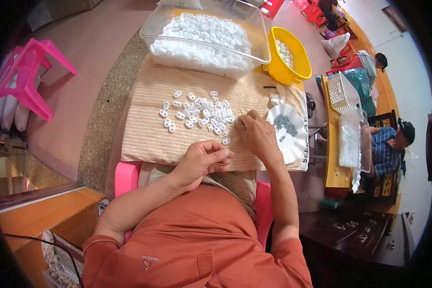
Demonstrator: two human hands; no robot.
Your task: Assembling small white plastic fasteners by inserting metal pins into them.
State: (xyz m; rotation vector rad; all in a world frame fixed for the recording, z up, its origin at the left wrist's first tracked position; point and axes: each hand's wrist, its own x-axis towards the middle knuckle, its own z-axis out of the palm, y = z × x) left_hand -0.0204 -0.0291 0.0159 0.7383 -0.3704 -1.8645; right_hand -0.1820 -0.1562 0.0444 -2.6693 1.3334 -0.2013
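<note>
A loose pile of small white oval plastic pieces (206,114), each with two holes, lies spread on a striped cloth (146,139). My left hand (205,161) is closed in a pinch just in front of the pile, above the near edge of the cloth. Whatever its fingertips hold is too small to make out. To the right of the pile, my right hand (259,134) reaches down to the cloth with its fingers bent together. Its fingertips are partly hidden. Beside this hand stands a white fluted plate (297,144) with many tiny dark grey bits (285,127) on it.
Behind the pile is a large clear plastic bin (204,45) filled with white pieces. A yellow basin (302,67) holding pale pieces stands to its right. A pink stool (31,72) is at the left. Across the aisle, a person (389,149) sits by a white tray (349,141).
</note>
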